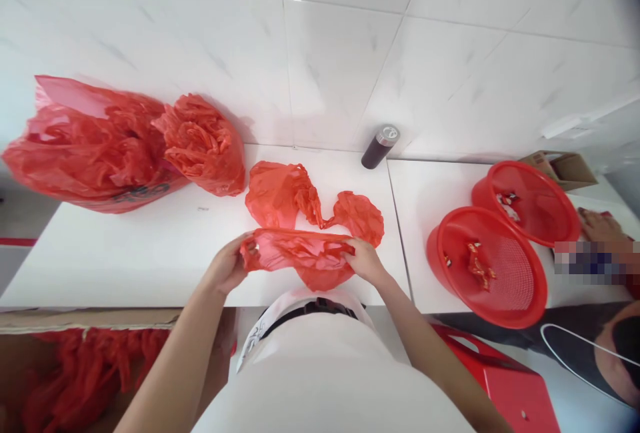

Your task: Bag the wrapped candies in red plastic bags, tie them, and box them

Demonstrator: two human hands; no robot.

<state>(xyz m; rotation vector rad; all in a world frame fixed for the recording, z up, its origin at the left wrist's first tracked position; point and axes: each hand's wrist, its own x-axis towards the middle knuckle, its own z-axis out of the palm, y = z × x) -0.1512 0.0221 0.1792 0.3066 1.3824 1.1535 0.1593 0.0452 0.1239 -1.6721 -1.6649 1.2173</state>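
Observation:
A thin red plastic bag [300, 251] is stretched sideways between my hands at the table's front edge, its mouth spread and its lower part hanging toward my waist. My left hand [231, 265] pinches the bag's left end. On the other end, my right hand [364, 261] has its fingers closed round the edge. Just beyond lie a crumpled red plastic bag [274, 191] and another bunched piece of red plastic [357, 214], joined or touching through a twisted strip; I cannot tell which.
Large stuffed red bags [100, 146] stand at the left back. A dark flask [379, 147] is by the wall. Red baskets [440, 266] with a few wrapped pieces sit right, near a cardboard box [575, 169] and another person's hand [603, 229]. A carton [100, 318] of red bags is lower left.

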